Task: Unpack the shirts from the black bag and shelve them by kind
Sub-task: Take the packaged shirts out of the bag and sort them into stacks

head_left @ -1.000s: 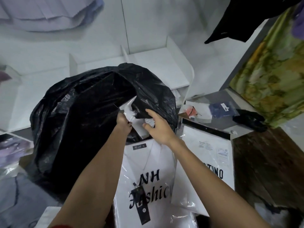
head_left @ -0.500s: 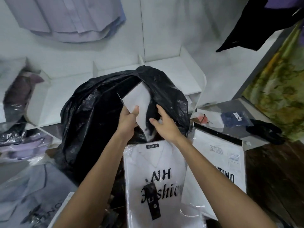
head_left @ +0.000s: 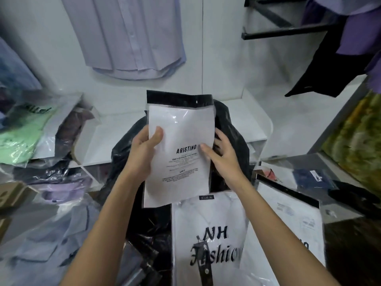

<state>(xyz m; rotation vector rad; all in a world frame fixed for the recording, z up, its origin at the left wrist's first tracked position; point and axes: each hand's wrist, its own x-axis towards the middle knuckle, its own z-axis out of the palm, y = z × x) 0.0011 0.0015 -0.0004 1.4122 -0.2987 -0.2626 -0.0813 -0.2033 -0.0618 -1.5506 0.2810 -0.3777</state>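
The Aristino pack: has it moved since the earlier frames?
Yes. The Aristino pack has come up out of the black bag, now held above the NH Fashion pack.

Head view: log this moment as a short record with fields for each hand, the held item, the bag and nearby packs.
left hand: grips the left edge of the Aristino pack, thumb on its front
right hand: fingers on the pack's right edge
Aristino pack: upright, white with black top strip, raised over the black bag
black bag: behind the pack
NH Fashion pack: lying below, nearest the camera
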